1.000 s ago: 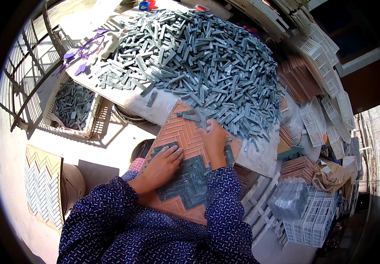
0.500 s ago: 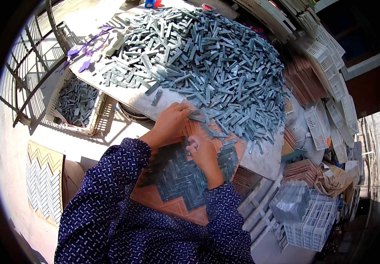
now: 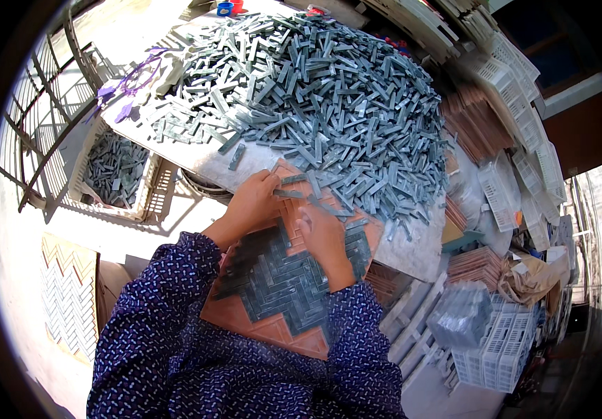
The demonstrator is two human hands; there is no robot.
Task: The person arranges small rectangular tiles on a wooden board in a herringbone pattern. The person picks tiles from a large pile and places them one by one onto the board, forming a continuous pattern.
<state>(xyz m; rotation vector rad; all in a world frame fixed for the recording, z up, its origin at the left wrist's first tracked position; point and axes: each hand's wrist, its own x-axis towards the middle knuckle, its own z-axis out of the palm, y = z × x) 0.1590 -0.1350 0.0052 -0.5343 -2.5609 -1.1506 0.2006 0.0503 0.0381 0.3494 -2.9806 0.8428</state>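
An orange-brown mould tray (image 3: 227, 312) with zigzag grooves lies in front of me. Dark grey-green stone tile strips (image 3: 280, 279) fill much of it in a herringbone pattern; bare grooves show at its far corner. My left hand (image 3: 250, 206) is over the far left part of the tray, its fingers closed at the end of a loose tile strip (image 3: 289, 194). To its right my right hand (image 3: 325, 241) hovers over the tray with curled fingers; whatever is in them is hidden. Several loose strips lie on the tray just beyond both hands.
A large heap of tile strips (image 3: 336, 98) covers the pale table (image 3: 210, 167) beyond the tray. At left stand a crate of strips (image 3: 116, 167) and a filled herringbone panel (image 3: 70, 293). Stacked brown trays (image 3: 479, 115) and white crates (image 3: 493, 349) are on the right.
My right hand has moved a little farther out, toward the heap, uncovering more bare grooves. My left hand stays at the tray's far left part. The whole view has shifted slightly.
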